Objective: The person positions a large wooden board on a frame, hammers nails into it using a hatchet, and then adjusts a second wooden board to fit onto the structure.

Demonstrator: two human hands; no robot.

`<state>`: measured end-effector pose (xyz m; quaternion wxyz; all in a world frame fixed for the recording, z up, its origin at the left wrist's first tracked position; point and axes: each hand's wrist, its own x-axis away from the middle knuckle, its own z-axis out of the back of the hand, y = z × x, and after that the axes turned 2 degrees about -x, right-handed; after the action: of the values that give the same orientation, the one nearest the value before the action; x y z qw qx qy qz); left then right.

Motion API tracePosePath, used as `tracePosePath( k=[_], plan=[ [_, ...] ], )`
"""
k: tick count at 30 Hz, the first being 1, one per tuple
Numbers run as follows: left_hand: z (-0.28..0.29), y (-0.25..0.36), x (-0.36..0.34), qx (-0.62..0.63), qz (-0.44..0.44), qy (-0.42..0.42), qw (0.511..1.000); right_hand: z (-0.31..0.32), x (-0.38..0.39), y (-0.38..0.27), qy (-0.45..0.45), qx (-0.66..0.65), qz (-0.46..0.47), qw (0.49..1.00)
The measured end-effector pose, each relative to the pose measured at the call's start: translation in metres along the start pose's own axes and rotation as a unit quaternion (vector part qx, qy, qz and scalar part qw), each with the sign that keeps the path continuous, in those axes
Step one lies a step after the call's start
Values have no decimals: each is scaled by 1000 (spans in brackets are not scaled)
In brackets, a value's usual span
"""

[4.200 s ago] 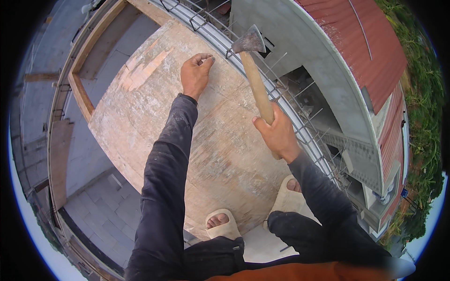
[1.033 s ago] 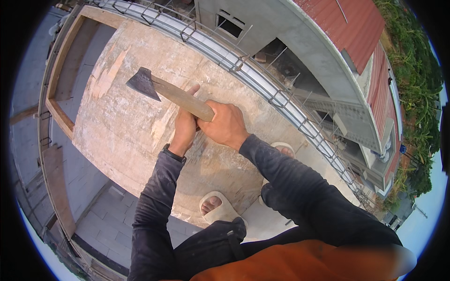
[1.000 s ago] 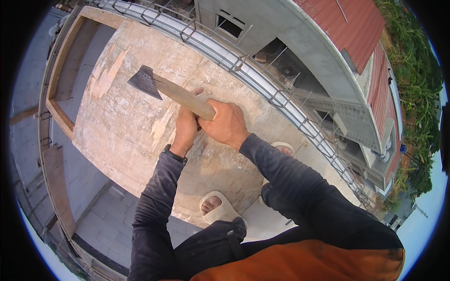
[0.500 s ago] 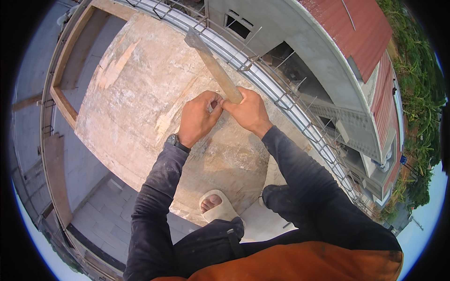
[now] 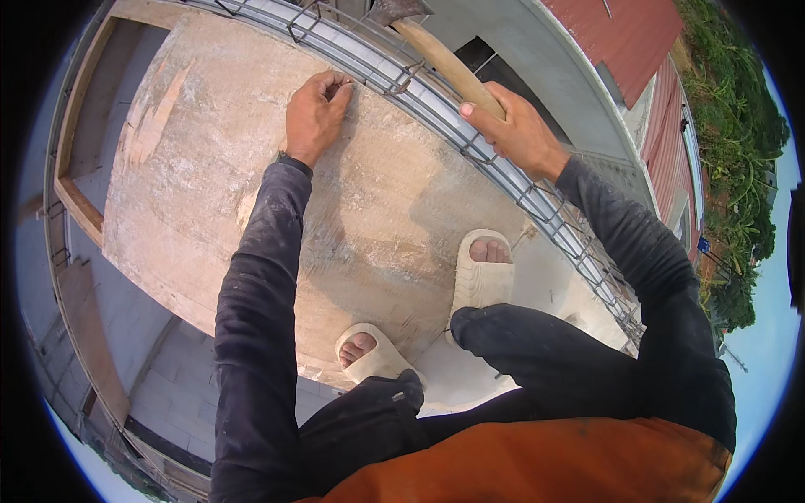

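Observation:
In my right hand (image 5: 521, 132) is a hammer (image 5: 449, 60), gripped low on its wooden handle with the thumb along it. Its dark metal head is raised past the far edge of the plywood sheet (image 5: 210, 159), over the steel bars. My left hand (image 5: 317, 116) rests at the sheet's far edge, thumb and fingertips pinched together. Whatever they pinch is too small to make out. The plywood is pale brown, scuffed and smeared with whitish dust.
Reinforcing bars tied with stirrups (image 5: 402, 82) run along the sheet's far and right side. A timber frame (image 5: 80, 210) borders an opening at left, with a lower block floor (image 5: 180, 381) below. My sandalled feet (image 5: 485, 272) stand at the near edge. Beyond is a grey building (image 5: 579, 75).
My hands, close together before, have parted. The left moved up and left to the plywood's far edge; the right swung the hammer up and right. My right foot has come into view.

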<state>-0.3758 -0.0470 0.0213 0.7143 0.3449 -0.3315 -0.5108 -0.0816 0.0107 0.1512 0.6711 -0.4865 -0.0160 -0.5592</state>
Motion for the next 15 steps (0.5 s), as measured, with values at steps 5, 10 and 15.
tracePosePath(
  k=[5, 10, 15],
  plan=[
    [-5, 1, 2, 0, -3, 6, 1000, 5, 22, 25, -26, 48, 37, 998],
    [-5, -7, 3, -18, -36, 12, 999, -12, 22, 44, -48, 77, 53, 995],
    [-3, 0, 6, -41, -50, 26, 998, -24, 21, 30, -57, 61, 49, 995]
  ],
)
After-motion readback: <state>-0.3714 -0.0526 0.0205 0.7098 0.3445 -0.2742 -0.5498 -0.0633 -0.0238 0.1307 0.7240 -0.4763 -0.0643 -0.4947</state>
